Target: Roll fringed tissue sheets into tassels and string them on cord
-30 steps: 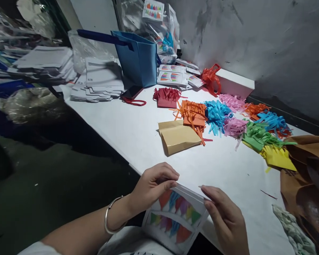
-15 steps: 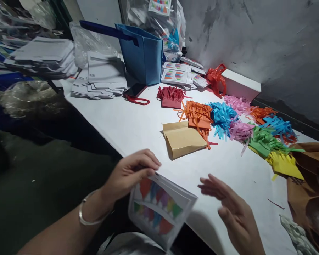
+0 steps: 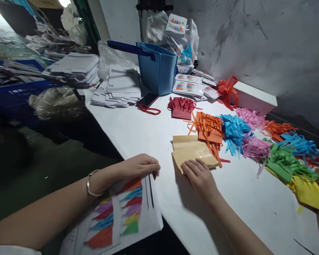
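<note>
My left hand (image 3: 146,165) grips the top edge of a flat white packet (image 3: 151,209), tilted at the table's near edge and printed with rows of coloured pennants. A silver bangle (image 3: 89,183) circles that wrist. My right hand (image 3: 200,179) has its fingers over the near edge of a folded tan paper (image 3: 184,156) with a shiny surface; its thumb is hidden. Just beyond the paper lies a bundle of orange fringed strips (image 3: 208,127), partly against it. Blue strips (image 3: 234,129) and pink strips (image 3: 256,147) lie to the right.
Green (image 3: 284,159) and yellow fringed bundles (image 3: 308,189) lie at the right, a dark red one (image 3: 182,108) farther back. Behind stand a blue felt bag (image 3: 158,69), stacked white packets (image 3: 119,88), a phone (image 3: 149,100), a red plastic bag (image 3: 228,92) and a white box (image 3: 255,97).
My right hand has moved from the air onto the tan paper's near edge. My left hand has turned the packet and shifted it left and down. The view has shifted too.
</note>
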A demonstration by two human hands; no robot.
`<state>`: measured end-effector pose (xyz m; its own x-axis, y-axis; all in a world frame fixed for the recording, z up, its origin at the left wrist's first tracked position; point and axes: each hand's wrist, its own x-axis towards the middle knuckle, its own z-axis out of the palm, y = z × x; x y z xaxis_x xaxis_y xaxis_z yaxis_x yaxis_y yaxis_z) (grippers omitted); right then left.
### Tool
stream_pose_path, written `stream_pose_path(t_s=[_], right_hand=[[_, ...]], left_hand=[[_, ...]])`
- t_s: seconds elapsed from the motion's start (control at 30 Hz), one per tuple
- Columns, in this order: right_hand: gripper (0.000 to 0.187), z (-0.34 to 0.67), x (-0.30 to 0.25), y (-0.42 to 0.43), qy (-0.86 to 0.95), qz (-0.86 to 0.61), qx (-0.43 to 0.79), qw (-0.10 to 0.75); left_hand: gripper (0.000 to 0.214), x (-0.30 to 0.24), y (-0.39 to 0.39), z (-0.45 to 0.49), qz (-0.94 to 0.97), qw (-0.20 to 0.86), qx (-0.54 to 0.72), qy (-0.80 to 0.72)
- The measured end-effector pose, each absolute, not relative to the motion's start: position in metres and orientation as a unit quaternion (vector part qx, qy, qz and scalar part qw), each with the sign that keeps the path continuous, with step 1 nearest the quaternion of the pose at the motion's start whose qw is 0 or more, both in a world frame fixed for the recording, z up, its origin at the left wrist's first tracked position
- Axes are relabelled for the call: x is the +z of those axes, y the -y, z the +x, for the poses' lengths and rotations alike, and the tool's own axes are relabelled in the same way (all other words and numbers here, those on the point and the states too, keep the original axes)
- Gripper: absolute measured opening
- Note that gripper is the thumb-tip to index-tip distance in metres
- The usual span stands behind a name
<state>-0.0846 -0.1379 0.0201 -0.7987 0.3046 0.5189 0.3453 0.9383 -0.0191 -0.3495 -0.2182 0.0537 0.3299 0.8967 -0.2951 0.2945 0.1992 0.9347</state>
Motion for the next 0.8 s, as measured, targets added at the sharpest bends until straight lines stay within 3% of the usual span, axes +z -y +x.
stream_pose_path(t_s=[0.13,0.27,0.4,0.6,0.8], right_hand=[[0.035,-0.067,0.033,0.168,0.945,-0.147,-0.075,0.280],[0.040,-0.054,0.040,0.197,0.950,-0.129,-0.102,0.264],[0.037,-0.047,0.039,0.211,0.947,-0.142,-0.035,0.285],[0.033,-0.037,0.044,0.206,0.872,-0.259,0.183,0.373],[0.026,-0.047,0.044,0.192,0.871,-0.293,0.154,0.363]], left_hand=[[0.038,0.049,0.212,-0.325,0.519,0.681,0.249,-0.453],[0.036,0.053,0.207,-0.300,0.487,0.720,0.247,-0.429],[0.035,0.059,0.207,-0.284,0.495,0.694,0.242,-0.464],[0.029,0.062,0.212,-0.277,0.598,0.600,0.228,-0.480],[0.018,0.069,0.211,-0.269,0.645,0.587,0.207,-0.443]])
